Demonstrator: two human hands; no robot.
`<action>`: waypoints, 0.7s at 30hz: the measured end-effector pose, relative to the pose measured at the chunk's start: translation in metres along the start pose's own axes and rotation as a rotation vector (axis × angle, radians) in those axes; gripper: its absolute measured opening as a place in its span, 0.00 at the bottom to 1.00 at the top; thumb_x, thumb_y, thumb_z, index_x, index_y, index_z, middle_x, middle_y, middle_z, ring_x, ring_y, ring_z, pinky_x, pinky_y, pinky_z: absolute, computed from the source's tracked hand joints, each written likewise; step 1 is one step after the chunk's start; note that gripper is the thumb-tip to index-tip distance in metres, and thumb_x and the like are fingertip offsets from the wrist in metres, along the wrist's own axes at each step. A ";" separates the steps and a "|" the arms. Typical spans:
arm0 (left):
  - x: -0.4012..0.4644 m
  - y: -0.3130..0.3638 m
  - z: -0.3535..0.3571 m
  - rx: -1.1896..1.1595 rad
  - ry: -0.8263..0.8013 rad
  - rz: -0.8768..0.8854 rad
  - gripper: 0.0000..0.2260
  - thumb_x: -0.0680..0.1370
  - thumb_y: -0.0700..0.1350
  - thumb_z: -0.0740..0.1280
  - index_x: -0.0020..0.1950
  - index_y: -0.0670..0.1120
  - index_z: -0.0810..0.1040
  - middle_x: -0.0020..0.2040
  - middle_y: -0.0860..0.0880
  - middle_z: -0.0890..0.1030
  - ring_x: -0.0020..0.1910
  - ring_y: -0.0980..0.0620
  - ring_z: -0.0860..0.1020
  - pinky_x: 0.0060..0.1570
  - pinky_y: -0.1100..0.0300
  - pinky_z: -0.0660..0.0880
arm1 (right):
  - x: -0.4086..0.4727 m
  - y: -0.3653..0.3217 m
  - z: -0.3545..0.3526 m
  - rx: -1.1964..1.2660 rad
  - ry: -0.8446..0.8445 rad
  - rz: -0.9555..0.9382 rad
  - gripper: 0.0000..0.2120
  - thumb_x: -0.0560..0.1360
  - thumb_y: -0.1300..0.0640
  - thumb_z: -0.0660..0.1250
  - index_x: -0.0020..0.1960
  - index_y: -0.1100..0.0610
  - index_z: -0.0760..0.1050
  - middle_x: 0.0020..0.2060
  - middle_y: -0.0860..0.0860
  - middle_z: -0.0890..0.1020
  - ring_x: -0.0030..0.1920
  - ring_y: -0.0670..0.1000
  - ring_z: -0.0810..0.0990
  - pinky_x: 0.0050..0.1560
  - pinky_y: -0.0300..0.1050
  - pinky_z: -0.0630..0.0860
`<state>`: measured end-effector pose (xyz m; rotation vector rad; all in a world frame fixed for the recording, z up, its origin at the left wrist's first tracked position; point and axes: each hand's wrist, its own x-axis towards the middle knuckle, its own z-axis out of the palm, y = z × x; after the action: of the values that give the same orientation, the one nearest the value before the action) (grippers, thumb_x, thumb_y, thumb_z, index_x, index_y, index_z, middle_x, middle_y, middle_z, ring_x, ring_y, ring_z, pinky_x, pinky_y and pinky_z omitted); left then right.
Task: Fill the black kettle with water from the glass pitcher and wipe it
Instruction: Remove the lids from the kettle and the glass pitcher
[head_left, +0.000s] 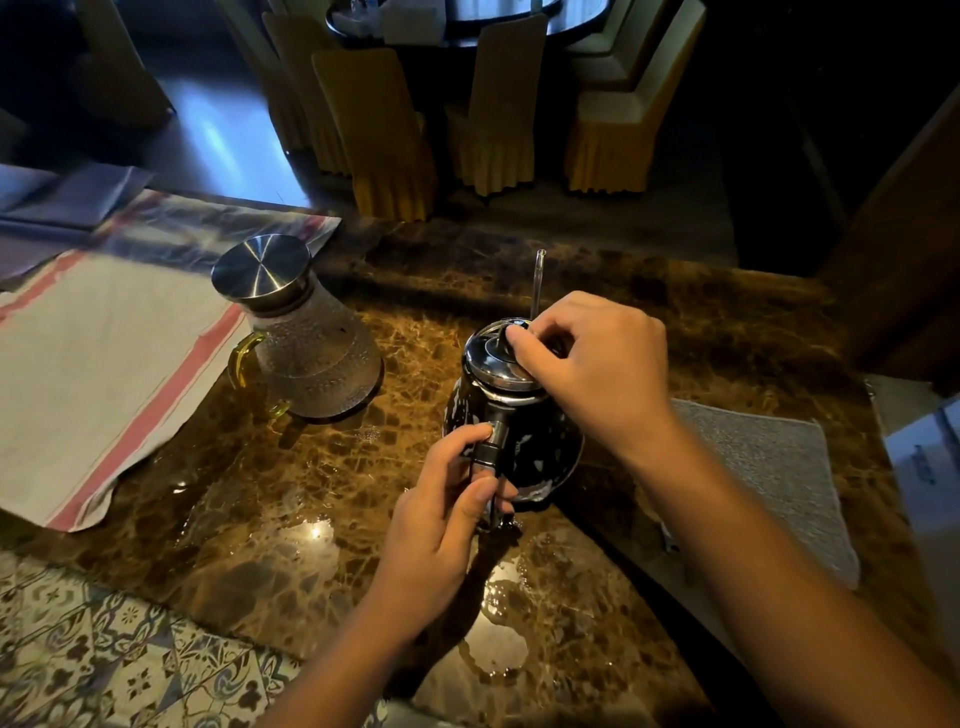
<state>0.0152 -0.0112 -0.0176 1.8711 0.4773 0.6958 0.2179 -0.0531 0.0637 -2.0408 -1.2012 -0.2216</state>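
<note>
Your left hand (441, 512) is clenched round the handle of the black kettle (519, 441), thumb pressed near the metal collar. Your right hand (592, 364) sits on top, fingertips pinching the knob of the chrome lid (488, 358) — lid on the kettle. Kettle stands upright on the brown marble counter (291, 519), approx. centre. Glass pitcher (311, 348) is to its left w/ steel cap on, yellow handle toward you, near the striped cloth (104, 353) (they look to be touching, can't confirm). Grey cloth (769, 467) lies flat right of the kettle.
</note>
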 end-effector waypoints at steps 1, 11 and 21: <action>0.000 -0.001 0.001 -0.005 0.000 0.003 0.18 0.84 0.51 0.59 0.75 0.58 0.66 0.50 0.53 0.84 0.50 0.49 0.85 0.53 0.49 0.83 | -0.001 0.000 0.000 0.016 0.002 0.002 0.14 0.78 0.40 0.68 0.41 0.46 0.86 0.41 0.42 0.85 0.39 0.42 0.81 0.40 0.46 0.77; 0.009 -0.003 -0.008 0.105 -0.022 0.062 0.19 0.84 0.49 0.59 0.76 0.53 0.65 0.51 0.57 0.84 0.51 0.56 0.85 0.53 0.61 0.81 | -0.010 -0.002 -0.032 0.385 0.003 0.087 0.08 0.78 0.47 0.74 0.49 0.51 0.88 0.45 0.41 0.88 0.49 0.41 0.86 0.52 0.48 0.83; 0.027 -0.008 -0.018 0.205 0.062 0.100 0.17 0.84 0.46 0.62 0.73 0.57 0.66 0.54 0.62 0.82 0.49 0.65 0.83 0.46 0.72 0.77 | -0.060 0.012 -0.042 0.419 0.009 -0.020 0.05 0.76 0.50 0.76 0.47 0.51 0.87 0.51 0.42 0.84 0.57 0.46 0.81 0.58 0.41 0.77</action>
<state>0.0236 0.0209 -0.0125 2.0819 0.5141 0.7977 0.2038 -0.1257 0.0578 -1.6613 -1.1516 0.0131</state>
